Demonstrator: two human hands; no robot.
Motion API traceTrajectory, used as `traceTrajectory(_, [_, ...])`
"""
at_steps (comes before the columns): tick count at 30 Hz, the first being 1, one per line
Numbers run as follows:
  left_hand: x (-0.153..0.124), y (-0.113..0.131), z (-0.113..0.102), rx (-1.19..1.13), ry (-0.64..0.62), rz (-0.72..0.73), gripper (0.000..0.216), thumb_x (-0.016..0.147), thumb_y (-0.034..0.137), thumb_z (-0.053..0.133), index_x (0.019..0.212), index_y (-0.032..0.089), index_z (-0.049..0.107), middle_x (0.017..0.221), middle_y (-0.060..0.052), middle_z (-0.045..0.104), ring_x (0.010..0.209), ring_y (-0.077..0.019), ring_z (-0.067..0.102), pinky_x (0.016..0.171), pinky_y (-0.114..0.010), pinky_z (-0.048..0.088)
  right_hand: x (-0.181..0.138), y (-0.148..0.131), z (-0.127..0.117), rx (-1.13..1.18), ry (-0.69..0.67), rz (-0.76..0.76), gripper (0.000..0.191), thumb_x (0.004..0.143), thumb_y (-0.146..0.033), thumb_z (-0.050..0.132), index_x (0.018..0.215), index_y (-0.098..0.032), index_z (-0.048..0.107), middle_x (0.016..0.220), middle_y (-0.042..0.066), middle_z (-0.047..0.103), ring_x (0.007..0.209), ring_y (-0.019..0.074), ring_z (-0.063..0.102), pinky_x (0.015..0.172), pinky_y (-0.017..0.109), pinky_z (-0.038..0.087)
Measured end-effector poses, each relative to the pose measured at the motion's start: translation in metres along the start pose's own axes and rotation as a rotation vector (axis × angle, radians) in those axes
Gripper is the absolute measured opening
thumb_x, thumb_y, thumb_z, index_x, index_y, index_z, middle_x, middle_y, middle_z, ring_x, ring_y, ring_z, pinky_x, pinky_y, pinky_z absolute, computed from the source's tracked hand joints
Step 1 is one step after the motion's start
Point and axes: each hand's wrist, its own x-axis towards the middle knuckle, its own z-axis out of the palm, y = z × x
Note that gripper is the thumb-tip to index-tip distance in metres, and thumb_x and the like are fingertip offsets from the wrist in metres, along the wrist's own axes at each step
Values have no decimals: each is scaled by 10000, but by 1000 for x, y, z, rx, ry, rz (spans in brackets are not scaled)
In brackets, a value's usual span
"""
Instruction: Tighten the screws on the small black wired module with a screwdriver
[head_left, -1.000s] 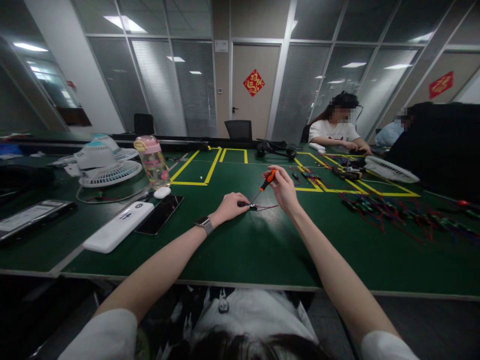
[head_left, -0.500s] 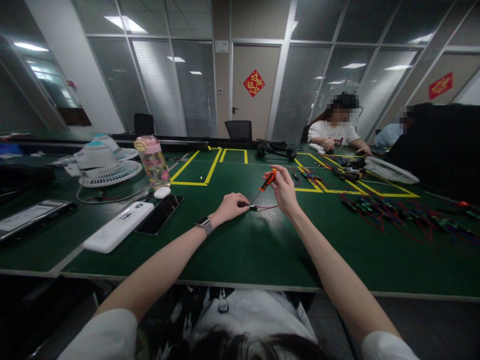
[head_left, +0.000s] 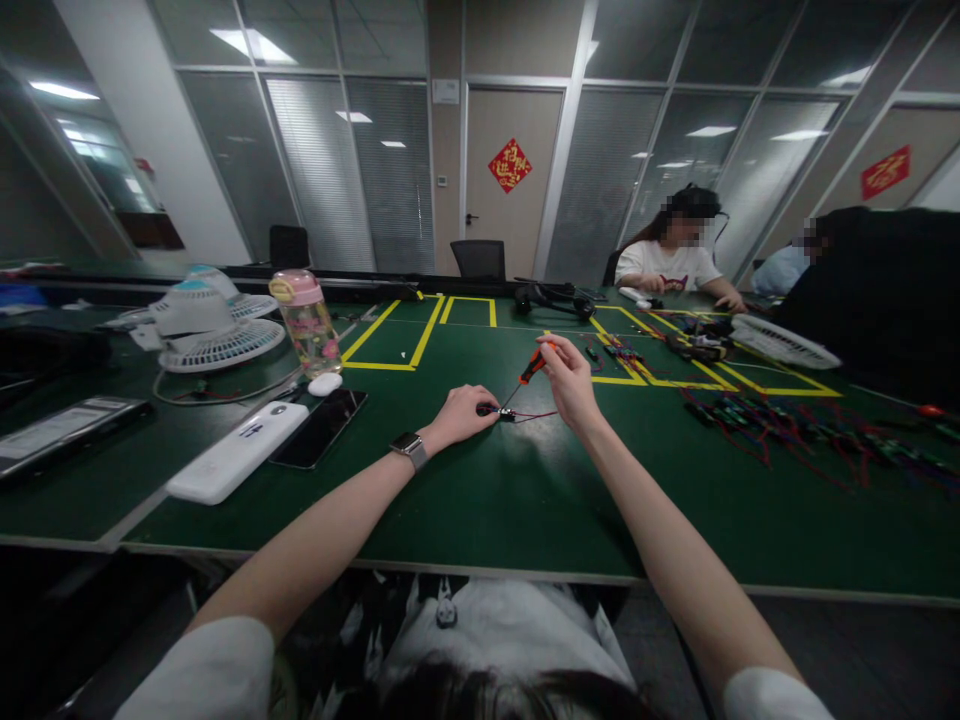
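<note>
My right hand [head_left: 568, 378] grips an orange-and-black screwdriver [head_left: 533, 366] by its handle, fingers closed round the upper end. The thin shaft slants down to the left, its tip at a small dark wired part [head_left: 507, 414] on the green table. My left hand [head_left: 464, 413], with a watch at the wrist, lies low on the table and pinches the left side of that part. Red and dark wires [head_left: 536, 414] run from the part to the right, beneath my right hand. The exact contact of the tip is too small to make out.
To the left are a white power bank-like slab [head_left: 238, 455], a black phone [head_left: 324, 428], a pink-lidded bottle [head_left: 307, 325] and white fans [head_left: 217, 330]. Heaps of wired green boards [head_left: 817, 430] lie at right. A co-worker [head_left: 675, 255] sits across the table.
The fingers of my right hand have shifted and closed in on the screwdriver's handle. My left hand and the wired part stay in place.
</note>
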Motion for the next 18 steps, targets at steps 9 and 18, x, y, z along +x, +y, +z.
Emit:
traceTrajectory(9, [0, -3, 2, 20, 17, -12, 139, 927, 315, 703, 987, 241, 804, 1173, -52, 742, 1140, -271, 626, 1038, -438, 468, 0, -1, 1, -1, 12, 5, 276, 774, -505, 760, 928, -278, 728, 799, -5, 658, 794, 179, 602, 775, 323, 479])
traceTrajectory(18, [0, -2, 2, -10, 11, -11, 128, 931, 296, 704, 988, 226, 795, 1095, -45, 754, 1100, -258, 641, 1015, -422, 466, 0, -1, 1, -3, -9, -3, 246, 803, -481, 750, 947, -282, 732, 827, -7, 670, 811, 173, 621, 793, 317, 483])
